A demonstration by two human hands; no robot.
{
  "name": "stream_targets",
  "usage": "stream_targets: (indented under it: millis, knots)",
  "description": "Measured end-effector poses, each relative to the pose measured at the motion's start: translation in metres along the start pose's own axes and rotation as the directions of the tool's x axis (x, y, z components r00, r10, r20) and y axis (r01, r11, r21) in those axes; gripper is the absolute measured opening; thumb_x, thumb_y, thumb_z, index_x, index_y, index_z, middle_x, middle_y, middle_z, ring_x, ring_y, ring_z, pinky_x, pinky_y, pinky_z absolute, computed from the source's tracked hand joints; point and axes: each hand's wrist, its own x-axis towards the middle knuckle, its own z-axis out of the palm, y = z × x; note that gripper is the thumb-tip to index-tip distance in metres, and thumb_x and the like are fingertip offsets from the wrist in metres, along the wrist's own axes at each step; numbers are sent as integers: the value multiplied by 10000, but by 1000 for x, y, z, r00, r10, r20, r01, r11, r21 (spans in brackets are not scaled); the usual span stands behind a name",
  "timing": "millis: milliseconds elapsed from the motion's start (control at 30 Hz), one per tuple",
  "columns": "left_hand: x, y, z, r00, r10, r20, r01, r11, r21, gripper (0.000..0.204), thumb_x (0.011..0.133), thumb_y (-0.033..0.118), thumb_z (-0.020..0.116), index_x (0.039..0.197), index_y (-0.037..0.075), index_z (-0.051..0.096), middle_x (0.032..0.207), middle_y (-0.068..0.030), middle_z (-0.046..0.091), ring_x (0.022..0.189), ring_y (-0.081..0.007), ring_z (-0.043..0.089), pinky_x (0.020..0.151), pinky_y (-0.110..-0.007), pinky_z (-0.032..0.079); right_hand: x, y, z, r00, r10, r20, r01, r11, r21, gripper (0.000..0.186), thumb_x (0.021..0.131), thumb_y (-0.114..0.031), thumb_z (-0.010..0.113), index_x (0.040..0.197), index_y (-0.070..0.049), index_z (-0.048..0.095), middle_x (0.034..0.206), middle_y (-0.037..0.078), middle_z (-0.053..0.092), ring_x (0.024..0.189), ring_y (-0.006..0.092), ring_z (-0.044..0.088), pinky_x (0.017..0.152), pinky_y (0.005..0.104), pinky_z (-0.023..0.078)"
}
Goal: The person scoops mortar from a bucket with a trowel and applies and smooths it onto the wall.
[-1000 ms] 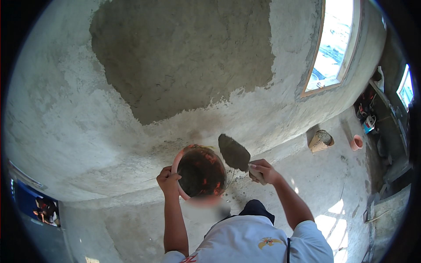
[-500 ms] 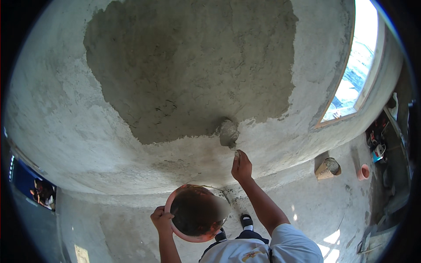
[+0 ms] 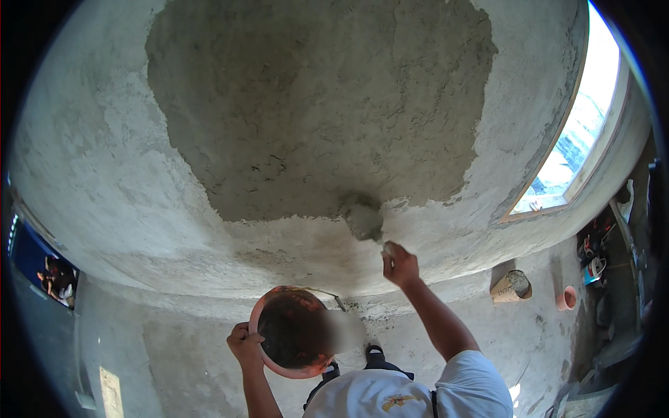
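My right hand (image 3: 401,265) grips the handle of a trowel (image 3: 364,221), its blade coated in grey mortar. The blade is at the lower edge of a dark, wet mortar patch (image 3: 320,111) on the paler wall (image 3: 104,160); whether it touches the wall is hard to tell. In my left hand (image 3: 242,344), fingers closed over the rim, is a reddish-pink bucket (image 3: 280,369). The bucket is tilted so its dark, mortar-smeared inside shows, and a thin bail handle stretches from its far side. A blurred pale spot hides part of the bucket's right side.
A window (image 3: 575,143) opens in the wall at the right. On the concrete floor (image 3: 174,348) stand an open paper sack (image 3: 507,290) of grey material and a small pink bucket (image 3: 566,298). Clutter lines the far right. A person (image 3: 58,280) shows through a left opening.
The trowel and my right hand have shifted slightly down and to the right against the wall patch. The bucket stays in my left hand. The whole view has shifted a little.
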Motion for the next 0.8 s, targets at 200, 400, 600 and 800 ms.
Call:
stream_targets:
  millis: [200, 400, 600, 800]
  knots:
    - [-6, 6, 22, 999, 11, 41, -9, 999, -50, 144, 480, -64, 622, 520, -37, 487, 843, -161, 668, 703, -231, 611, 627, -340, 475, 62, 7, -9, 922, 90, 377, 90, 896, -434, 239, 971, -278, 595, 1091, -78, 543, 851, 199, 680, 676, 389, 689, 582, 483, 562]
    - [2, 9, 43, 997, 17, 77, -5, 988, -153, 145, 495, -77, 618, 541, -44, 485, 851, -160, 670, 704, -219, 606, 626, -338, 474, 35, 10, 1, 890, 171, 422, 52, 882, -469, 278, 996, -341, 542, 1077, -77, 513, 823, 206, 676, 647, 397, 680, 565, 503, 553]
    - [18, 67, 64, 975, 115, 191, -128, 990, 58, 177, 562, -49, 631, 729, -89, 677, 734, -108, 666, 650, -179, 604, 592, -308, 464, 17, -12, -21, 984, 54, 173, -23, 984, -175, 261, 955, -286, 638, 1008, -52, 537, 789, 227, 673, 676, 422, 679, 580, 516, 544]
    - [40, 131, 88, 880, 238, 411, -351, 909, 226, 203, 575, -26, 669, 770, -65, 710, 683, -105, 665, 612, -164, 606, 570, -303, 469, 45, -6, -1, 965, 160, 207, -104, 961, -257, 326, 976, -326, 599, 1010, -13, 515, 814, 262, 678, 729, 466, 675, 645, 549, 551]
